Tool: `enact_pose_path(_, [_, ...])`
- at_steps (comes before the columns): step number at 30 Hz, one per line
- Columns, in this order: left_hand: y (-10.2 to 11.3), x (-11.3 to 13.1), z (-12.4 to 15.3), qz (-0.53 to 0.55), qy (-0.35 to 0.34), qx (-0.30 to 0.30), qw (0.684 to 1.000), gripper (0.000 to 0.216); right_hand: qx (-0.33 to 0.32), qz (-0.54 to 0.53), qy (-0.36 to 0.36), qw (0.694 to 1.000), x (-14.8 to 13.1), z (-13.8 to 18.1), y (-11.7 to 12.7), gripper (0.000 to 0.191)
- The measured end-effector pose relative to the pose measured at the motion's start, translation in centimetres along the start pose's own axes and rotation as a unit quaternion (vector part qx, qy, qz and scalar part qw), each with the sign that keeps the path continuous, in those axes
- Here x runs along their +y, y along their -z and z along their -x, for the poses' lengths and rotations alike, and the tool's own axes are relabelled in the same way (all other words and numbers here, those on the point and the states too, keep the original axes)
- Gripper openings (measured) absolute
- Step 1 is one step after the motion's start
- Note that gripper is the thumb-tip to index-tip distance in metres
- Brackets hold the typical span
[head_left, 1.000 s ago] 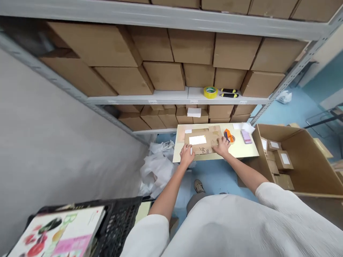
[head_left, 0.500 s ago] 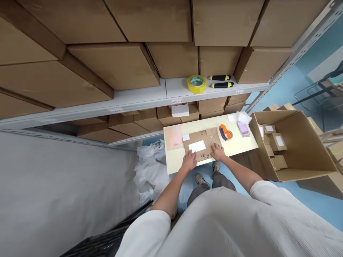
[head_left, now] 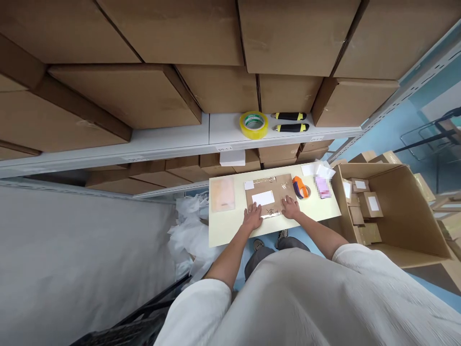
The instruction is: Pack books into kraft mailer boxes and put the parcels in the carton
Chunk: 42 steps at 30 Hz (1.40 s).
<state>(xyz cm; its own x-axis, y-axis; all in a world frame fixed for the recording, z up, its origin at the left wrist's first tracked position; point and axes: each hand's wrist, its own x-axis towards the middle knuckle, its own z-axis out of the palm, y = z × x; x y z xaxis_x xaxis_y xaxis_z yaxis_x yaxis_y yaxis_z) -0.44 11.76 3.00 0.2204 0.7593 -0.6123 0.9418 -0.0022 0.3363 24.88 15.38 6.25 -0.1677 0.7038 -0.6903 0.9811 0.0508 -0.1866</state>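
A flat brown cardboard parcel with a white label lies on a pale yellow table. My left hand rests flat on the parcel's near left corner with its fingers spread. My right hand lies flat on the near right corner, fingers stretched out. A strip of clear tape runs along the parcel's near edge between the two hands. An orange tape dispenser sits just right of the parcel.
A pinkish sheet lies left of the parcel, and papers lie at the table's right end. A big open carton holding small boxes stands to the right. The shelf above carries yellow tape, two cutters and stacked cartons. White plastic wrap lies on the floor.
The view has tipped down and closer; the black crate at lower left is almost out of sight. Both hands slid to the parcel's near edge and stay flat on it.
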Motion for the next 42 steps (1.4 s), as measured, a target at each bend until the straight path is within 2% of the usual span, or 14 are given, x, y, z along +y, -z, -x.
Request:
enact_pose_path(5, [0.3,-0.2,0.4,-0.003,0.023,-0.001,1.000,0.088,-0.003,0.005,0.016,1.000,-0.5,-1.1,0.6,0.073])
enact_pose_path(14, [2.7,-3.7,1.2,-0.017,0.012,0.017,1.000,0.078,-0.028,-0.015,0.056,0.998,-1.9,-1.7,2.6,0.060])
enact_pose_path(18, [5.0,-3.8,-0.4,0.003,0.004,0.048,0.999,0.063,0.025,-0.030,0.019,0.999,-2.6,-2.4,4.4,0.055])
enact_pose_path(22, [7.5,-3.7,-2.8,0.068,0.067,0.112,0.989,0.055,0.057,-0.054,-0.021,0.997,-3.6,-4.4,7.0,0.058])
enact_pose_path(26, [9.0,-4.5,-4.4,0.123,0.089,0.149,0.977,0.055,0.071,-0.043,-0.042,0.996,-4.4,-6.9,8.9,0.069])
enact_pose_path(31, [9.0,-5.9,-5.1,0.179,0.104,0.138,0.969,0.064,0.082,-0.036,-0.027,0.996,-4.5,-9.7,9.8,0.085])
enact_pose_path(37, [8.3,-6.7,-5.7,0.222,0.123,0.153,0.955,0.070,0.065,-0.098,-0.136,0.984,-4.2,-11.3,9.5,0.088])
enact_pose_path(42, [8.4,-6.8,-5.9,0.227,0.136,0.171,0.949,0.064,0.086,-0.132,-0.138,0.978,-3.8,-11.3,8.8,0.092])
